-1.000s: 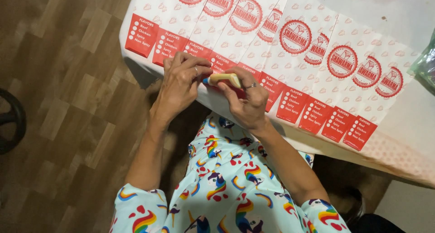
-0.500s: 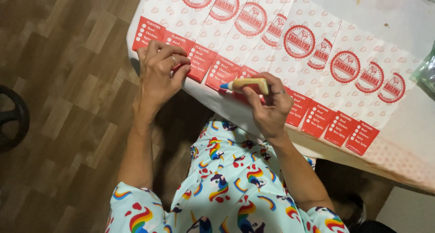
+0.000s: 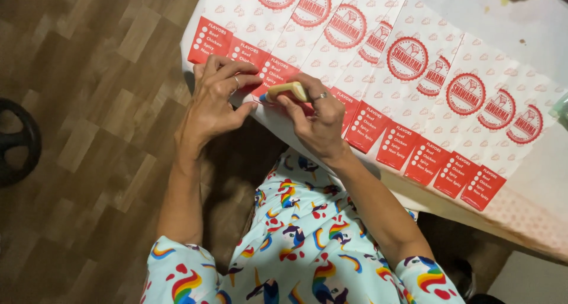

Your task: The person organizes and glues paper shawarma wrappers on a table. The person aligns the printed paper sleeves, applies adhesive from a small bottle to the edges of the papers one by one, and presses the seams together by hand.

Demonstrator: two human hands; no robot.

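From the head camera, looking down past your patterned shirt, your right hand [image 3: 316, 120] is closed around a small tan glue stick [image 3: 286, 91], pinching it between thumb and fingers so it lies nearly level, its blue tip aimed left toward your other hand. The stick sits over the near edge of the table [image 3: 532, 215], right above the red bottom flap of one of the paper wrappers [image 3: 408, 61]. Your left hand [image 3: 216, 100] rests just beside it, fingers bent and drawn close together, their tips pressing down on the red flap of the wrapper at the left end of the row; it holds nothing of its own, only pins the paper. A ring shows on one finger of each hand. The wrappers are white with red round emblems and red panels at their lower ends, laid overlapping in a slanted row that runs from the table's left corner off to the right. Below the table edge lies a wood-patterned floor [image 3: 89, 73], and a dark round object [image 3: 18, 141] sits at the far left.
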